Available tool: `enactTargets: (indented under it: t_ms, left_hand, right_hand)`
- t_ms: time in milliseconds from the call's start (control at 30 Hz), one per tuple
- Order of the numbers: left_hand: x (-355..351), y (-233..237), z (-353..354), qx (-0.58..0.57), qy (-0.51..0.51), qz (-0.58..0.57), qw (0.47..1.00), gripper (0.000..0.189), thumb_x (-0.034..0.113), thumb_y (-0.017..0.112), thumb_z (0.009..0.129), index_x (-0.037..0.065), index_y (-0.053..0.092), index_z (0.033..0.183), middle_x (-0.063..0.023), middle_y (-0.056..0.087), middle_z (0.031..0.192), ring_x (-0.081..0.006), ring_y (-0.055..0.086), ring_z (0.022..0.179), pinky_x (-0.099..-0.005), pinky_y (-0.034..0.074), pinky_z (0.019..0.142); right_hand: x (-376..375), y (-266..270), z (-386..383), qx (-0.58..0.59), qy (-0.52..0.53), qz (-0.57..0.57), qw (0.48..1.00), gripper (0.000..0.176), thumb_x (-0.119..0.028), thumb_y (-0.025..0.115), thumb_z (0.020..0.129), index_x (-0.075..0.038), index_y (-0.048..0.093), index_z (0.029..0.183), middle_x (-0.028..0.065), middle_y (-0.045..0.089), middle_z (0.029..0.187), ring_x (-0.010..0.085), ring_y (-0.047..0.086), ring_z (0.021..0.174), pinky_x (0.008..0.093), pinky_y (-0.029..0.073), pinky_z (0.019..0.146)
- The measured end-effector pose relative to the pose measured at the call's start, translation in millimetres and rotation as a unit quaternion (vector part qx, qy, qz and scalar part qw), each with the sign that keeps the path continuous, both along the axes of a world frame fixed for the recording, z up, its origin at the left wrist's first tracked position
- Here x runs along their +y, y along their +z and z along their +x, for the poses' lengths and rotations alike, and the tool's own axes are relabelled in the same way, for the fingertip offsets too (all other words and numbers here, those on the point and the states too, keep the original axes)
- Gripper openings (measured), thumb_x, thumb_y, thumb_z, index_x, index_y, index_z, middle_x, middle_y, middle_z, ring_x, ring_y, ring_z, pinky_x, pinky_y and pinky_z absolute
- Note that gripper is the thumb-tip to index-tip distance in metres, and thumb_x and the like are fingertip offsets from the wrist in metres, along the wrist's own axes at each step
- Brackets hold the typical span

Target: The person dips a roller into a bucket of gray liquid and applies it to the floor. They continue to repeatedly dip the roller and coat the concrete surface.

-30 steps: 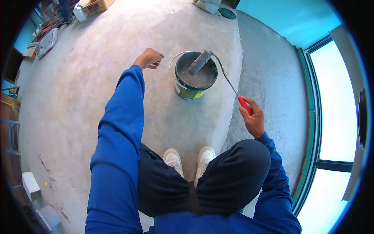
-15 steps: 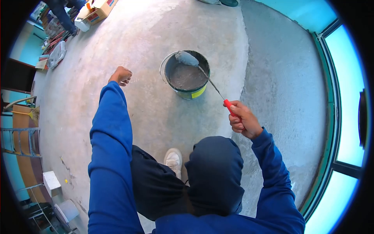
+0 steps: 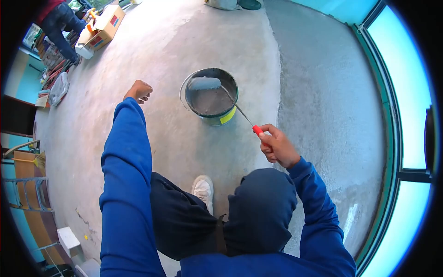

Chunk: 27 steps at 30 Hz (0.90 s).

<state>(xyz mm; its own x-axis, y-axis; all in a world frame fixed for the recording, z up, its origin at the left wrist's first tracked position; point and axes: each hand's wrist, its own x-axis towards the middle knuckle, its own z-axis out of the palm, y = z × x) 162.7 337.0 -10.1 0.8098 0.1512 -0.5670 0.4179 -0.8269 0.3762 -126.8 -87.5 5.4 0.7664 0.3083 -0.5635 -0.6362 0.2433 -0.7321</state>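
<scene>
Bare concrete floor, bucket ahead of the feet. Fingers of right hand wrap the red handle; roller lies in the bucket's grey mix. Fingers of left hand curled shut, empty. Looks like the loading step; lifting out calls for a slow, drip-free raise.

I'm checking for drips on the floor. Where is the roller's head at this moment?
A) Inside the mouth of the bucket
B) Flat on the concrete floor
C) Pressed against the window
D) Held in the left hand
A: the roller head lies within the rim of the bucket, while the right hand grips its red handle.
</scene>
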Motion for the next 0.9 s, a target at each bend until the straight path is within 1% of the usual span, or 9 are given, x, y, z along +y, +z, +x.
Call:
enactTargets:
  t_ms: [133, 200, 333, 433, 533, 633, 733, 833, 900]
  left_hand:
    - [-4, -8, 12, -0.021, 0.000, -0.043, 0.999, 0.023, 0.018, 0.059, 0.083, 0.007, 0.064, 0.102, -0.0044, 0.060, 0.080, -0.0169, 0.059, 0.066, -0.0353, 0.051, 0.065]
    - [-2, -16, 17, -0.013, -0.003, -0.045, 0.999, 0.024, 0.018, 0.059, 0.083, 0.007, 0.064, 0.102, -0.0046, 0.060, 0.080, -0.0169, 0.059, 0.067, -0.0354, 0.051, 0.065]
    - [-4, -23, 13, -0.016, -0.017, -0.042, 0.999, 0.020, 0.016, 0.056, 0.082, 0.003, 0.065, 0.094, -0.0072, 0.063, 0.082, -0.0190, 0.061, 0.070, -0.0343, 0.051, 0.062]
    - [1, -27, 19, -0.020, -0.026, -0.036, 0.999, 0.021, 0.017, 0.056, 0.083, 0.001, 0.064, 0.093, -0.0081, 0.064, 0.085, -0.0195, 0.061, 0.070, -0.0341, 0.051, 0.060]
    - [5, -26, 19, -0.023, -0.031, -0.032, 0.999, 0.021, 0.016, 0.055, 0.083, -0.001, 0.064, 0.091, -0.0092, 0.065, 0.087, -0.0203, 0.062, 0.071, -0.0343, 0.052, 0.060]
    - [8, -30, 24, -0.008, -0.022, -0.023, 0.999, 0.025, 0.018, 0.058, 0.082, 0.007, 0.065, 0.103, -0.0060, 0.062, 0.085, -0.0186, 0.059, 0.071, -0.0374, 0.052, 0.069]
    - [10, -31, 25, -0.012, -0.023, -0.013, 1.000, 0.024, 0.018, 0.058, 0.082, 0.006, 0.065, 0.102, -0.0064, 0.062, 0.085, -0.0189, 0.060, 0.071, -0.0375, 0.053, 0.069]
    - [11, -29, 25, -0.013, -0.024, -0.016, 1.000, 0.023, 0.018, 0.058, 0.082, 0.006, 0.065, 0.101, -0.0067, 0.062, 0.085, -0.0193, 0.060, 0.072, -0.0372, 0.053, 0.068]
    - [11, -29, 26, -0.010, -0.024, -0.012, 1.000, 0.023, 0.017, 0.058, 0.082, 0.006, 0.065, 0.101, -0.0068, 0.062, 0.084, -0.0194, 0.061, 0.072, -0.0369, 0.053, 0.068]
  right_hand:
    - [18, -18, -8, -0.242, -0.030, -0.262, 0.934, 0.026, -0.021, 0.056, 0.091, -0.010, 0.052, 0.115, 0.0054, 0.055, 0.067, 0.0126, 0.050, 0.053, 0.0271, 0.040, 0.049]
    - [25, 2, -10, -0.308, -0.037, -0.400, 0.863, 0.027, -0.019, 0.060, 0.088, -0.010, 0.055, 0.114, 0.0122, 0.063, 0.075, 0.0204, 0.060, 0.061, 0.0318, 0.047, 0.056]
    - [26, 20, -9, -0.391, -0.034, -0.562, 0.728, 0.034, -0.017, 0.064, 0.084, -0.013, 0.057, 0.116, 0.0148, 0.066, 0.091, 0.0336, 0.064, 0.076, 0.0369, 0.051, 0.063]
    - [22, 21, -7, -0.464, -0.044, -0.595, 0.655, 0.034, -0.016, 0.064, 0.083, -0.014, 0.058, 0.116, 0.0143, 0.066, 0.093, 0.0319, 0.065, 0.075, 0.0354, 0.051, 0.062]
    - [22, 26, -9, -0.449, -0.033, -0.623, 0.640, 0.034, -0.015, 0.065, 0.083, -0.014, 0.059, 0.116, 0.0131, 0.066, 0.093, 0.0308, 0.065, 0.073, 0.0349, 0.051, 0.060]
    - [19, 26, -9, -0.457, -0.028, -0.639, 0.618, 0.034, -0.015, 0.065, 0.083, -0.015, 0.059, 0.116, 0.0120, 0.066, 0.088, 0.0300, 0.063, 0.067, 0.0359, 0.049, 0.057]
    - [25, 27, -8, -0.468, -0.069, -0.595, 0.650, 0.031, -0.015, 0.064, 0.085, -0.012, 0.058, 0.116, 0.0079, 0.064, 0.075, 0.0238, 0.059, 0.056, 0.0344, 0.045, 0.052]
    - [15, 1, -10, -0.363, -0.092, -0.423, 0.825, 0.029, -0.019, 0.062, 0.089, -0.009, 0.056, 0.116, 0.0026, 0.058, 0.067, 0.0129, 0.051, 0.048, 0.0283, 0.040, 0.044]
    - [15, 12, -13, -0.222, -0.085, -0.292, 0.927, 0.031, -0.022, 0.059, 0.091, -0.008, 0.052, 0.118, -0.0006, 0.052, 0.065, 0.0075, 0.044, 0.046, 0.0239, 0.034, 0.041]
